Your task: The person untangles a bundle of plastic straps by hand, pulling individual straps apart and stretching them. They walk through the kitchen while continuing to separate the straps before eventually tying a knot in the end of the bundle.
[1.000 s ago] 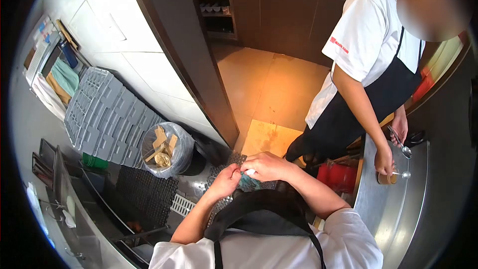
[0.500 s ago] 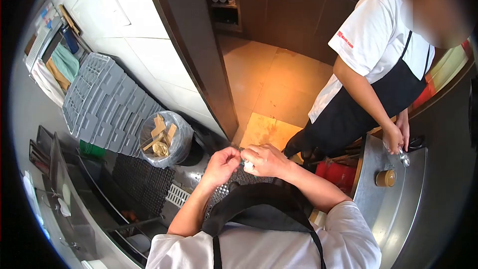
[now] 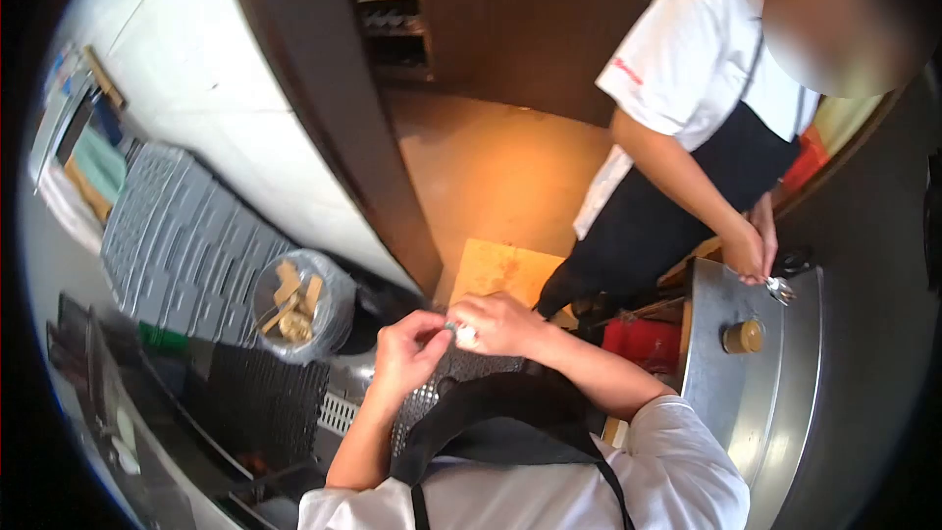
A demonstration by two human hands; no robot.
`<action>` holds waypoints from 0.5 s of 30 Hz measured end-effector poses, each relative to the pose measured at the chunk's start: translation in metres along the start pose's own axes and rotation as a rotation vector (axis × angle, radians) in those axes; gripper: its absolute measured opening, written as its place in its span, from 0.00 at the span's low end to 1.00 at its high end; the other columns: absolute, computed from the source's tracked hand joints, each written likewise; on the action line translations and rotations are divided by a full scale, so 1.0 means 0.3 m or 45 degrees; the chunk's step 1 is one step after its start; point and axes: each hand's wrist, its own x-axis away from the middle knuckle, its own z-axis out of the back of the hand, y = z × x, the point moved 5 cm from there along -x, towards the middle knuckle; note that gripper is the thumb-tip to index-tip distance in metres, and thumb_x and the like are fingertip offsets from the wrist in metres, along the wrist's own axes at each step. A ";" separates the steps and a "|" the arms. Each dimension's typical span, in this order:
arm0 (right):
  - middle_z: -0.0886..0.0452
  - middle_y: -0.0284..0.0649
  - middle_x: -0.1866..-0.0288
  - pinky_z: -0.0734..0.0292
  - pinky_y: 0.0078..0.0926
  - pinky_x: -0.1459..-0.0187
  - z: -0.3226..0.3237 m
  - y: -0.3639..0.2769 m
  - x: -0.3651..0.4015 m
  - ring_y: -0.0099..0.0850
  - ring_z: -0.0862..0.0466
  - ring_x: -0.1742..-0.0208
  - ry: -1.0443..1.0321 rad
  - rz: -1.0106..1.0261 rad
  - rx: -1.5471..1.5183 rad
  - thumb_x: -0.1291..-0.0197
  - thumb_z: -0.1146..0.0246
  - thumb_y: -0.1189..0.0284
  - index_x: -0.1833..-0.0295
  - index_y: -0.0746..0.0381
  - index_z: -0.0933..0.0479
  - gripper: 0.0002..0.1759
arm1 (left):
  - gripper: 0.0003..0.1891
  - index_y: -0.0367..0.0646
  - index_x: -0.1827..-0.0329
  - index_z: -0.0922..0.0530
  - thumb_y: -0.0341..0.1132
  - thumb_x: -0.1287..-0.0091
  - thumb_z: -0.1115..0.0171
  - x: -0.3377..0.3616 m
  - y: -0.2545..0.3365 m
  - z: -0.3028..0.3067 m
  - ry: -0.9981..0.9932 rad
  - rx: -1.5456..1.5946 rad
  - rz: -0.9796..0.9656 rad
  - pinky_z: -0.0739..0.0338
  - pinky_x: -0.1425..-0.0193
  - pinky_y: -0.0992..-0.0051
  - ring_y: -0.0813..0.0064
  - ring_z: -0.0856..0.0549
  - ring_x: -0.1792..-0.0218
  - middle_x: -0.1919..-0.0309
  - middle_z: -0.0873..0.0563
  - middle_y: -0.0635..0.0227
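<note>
My left hand [image 3: 407,351] and my right hand [image 3: 497,324] meet in front of my chest, fingertips pinched together on a small pale item [image 3: 457,331] that I cannot make out. A black apron strap [image 3: 491,422] hangs just below them over my white shirt. Across from me a co-worker in a white shirt and black apron [image 3: 687,177] stands at a steel counter [image 3: 775,373], both hands at its far edge on a spoon [image 3: 780,288].
A small brown cup [image 3: 743,337] stands on the steel counter. At left, grey racks [image 3: 177,245] lean on the white wall beside a bin lined with clear plastic [image 3: 292,306]. Black perforated floor mats [image 3: 270,393] and a red container [image 3: 643,344] lie below.
My hands stayed pinched together and drifted slightly left. The co-worker took both hands and the spoon off the cup, back to the counter's far edge. The view shifted.
</note>
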 end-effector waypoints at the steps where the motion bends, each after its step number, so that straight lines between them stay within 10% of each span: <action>1: 0.22 0.39 0.66 0.21 0.36 0.69 -0.007 -0.005 0.004 0.41 0.17 0.69 -0.005 0.032 0.033 0.52 0.30 0.68 0.57 0.59 0.25 0.17 | 0.06 0.36 0.60 0.20 0.21 0.39 0.35 -0.008 -0.065 -0.005 -0.064 0.107 0.014 0.22 0.58 0.81 0.83 0.16 0.64 0.65 0.13 0.69; 15: 0.21 0.42 0.67 0.23 0.37 0.63 -0.045 -0.027 0.004 0.43 0.18 0.62 0.053 -0.267 -0.415 0.52 0.34 0.74 0.62 0.62 0.27 0.12 | 0.06 0.37 0.65 0.22 0.18 0.41 0.42 0.021 -0.119 -0.028 0.078 0.842 0.062 0.25 0.66 0.82 0.84 0.21 0.74 0.73 0.18 0.72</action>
